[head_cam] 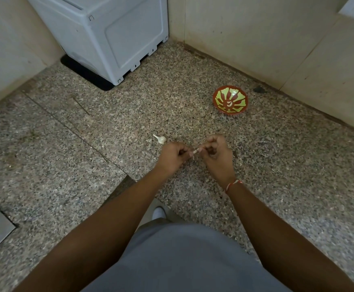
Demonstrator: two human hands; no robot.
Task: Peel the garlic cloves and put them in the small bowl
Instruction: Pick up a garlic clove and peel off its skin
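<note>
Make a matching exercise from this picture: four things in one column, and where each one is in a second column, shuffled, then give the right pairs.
Things
1. garlic clove
2. garlic bulb
3. small bowl
4. white appliance

Places
A. standing in the far left corner on a dark mat
B. pinched between the left hand and right hand
C. on the counter near the right wall
D. lying on the counter just beyond the left hand

Pairs: 1-B, 2-D, 3-C, 4-A
</note>
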